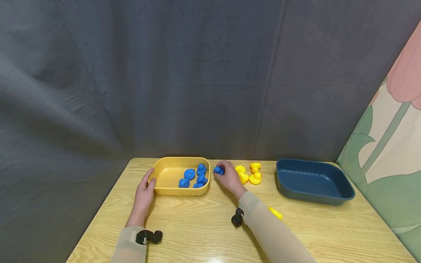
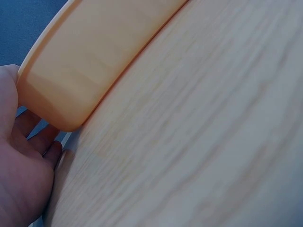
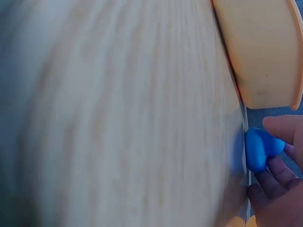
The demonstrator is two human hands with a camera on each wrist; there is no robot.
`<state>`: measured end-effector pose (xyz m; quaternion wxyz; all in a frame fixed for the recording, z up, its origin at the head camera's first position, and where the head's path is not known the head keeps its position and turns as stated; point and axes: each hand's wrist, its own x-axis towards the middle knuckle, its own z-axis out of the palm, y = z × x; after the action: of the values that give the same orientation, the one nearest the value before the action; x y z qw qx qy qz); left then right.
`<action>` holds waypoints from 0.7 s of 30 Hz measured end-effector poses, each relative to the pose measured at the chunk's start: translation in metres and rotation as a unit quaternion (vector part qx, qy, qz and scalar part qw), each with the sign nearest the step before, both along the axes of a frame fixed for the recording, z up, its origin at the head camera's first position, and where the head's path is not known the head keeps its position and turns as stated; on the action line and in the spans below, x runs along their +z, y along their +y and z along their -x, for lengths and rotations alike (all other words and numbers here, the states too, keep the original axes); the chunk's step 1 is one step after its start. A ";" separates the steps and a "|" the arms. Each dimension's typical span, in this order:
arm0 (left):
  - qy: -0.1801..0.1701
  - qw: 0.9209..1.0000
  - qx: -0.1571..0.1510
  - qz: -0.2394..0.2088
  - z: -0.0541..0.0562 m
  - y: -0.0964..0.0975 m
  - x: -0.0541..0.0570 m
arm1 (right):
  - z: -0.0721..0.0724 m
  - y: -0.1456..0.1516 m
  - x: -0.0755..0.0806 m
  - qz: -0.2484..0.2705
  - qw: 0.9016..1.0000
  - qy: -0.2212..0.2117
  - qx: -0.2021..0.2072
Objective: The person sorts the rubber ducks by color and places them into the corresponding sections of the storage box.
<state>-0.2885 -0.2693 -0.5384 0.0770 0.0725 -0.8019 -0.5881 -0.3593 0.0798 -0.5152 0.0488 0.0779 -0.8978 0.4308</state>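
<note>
My left hand [image 1: 145, 190] grips the left end of a yellow plastic bin [image 1: 181, 191], thumb at the rim and fingers along the outer wall. Inside the bin, toward its right side, lie several blue rubber ducks [image 1: 189, 174]. Just beyond the bin's right end, my right hand [image 1: 229, 179] pinches another blue rubber duck [image 3: 258, 149] between thumb and fingers. That duck appears at table level in the right wrist view, with the bin's end wall close by. Several yellow rubber ducks [image 1: 255, 178] sit together just right of the right hand.
A dark blue bin [image 1: 315, 197] stands at the right of the wooden table [image 1: 190, 226]. Another yellow object [image 1: 275, 213] lies partly hidden by the right forearm. A grey curtain [image 1: 204, 80] hangs behind the table, and a floral cloth [image 1: 391, 175] borders the right side.
</note>
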 end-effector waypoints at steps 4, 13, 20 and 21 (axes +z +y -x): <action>0.001 1.000 -0.001 0.001 0.000 0.000 0.000 | -0.001 0.001 -0.001 0.003 1.000 0.009 0.000; -0.003 1.000 -0.001 0.002 0.000 0.000 0.000 | -0.009 0.001 0.002 0.022 1.000 0.011 -0.003; 0.002 1.000 -0.004 -0.001 -0.001 0.000 0.000 | -0.012 0.001 0.006 0.077 0.997 0.017 -0.020; 0.002 1.000 -0.004 -0.001 -0.001 -0.001 0.000 | -0.012 0.001 0.007 0.081 0.996 0.019 -0.020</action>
<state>-0.2880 -0.2700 -0.5380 0.0764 0.0679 -0.8016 -0.5890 -0.3473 0.0810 -0.5081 0.0802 0.0637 -0.8601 0.4997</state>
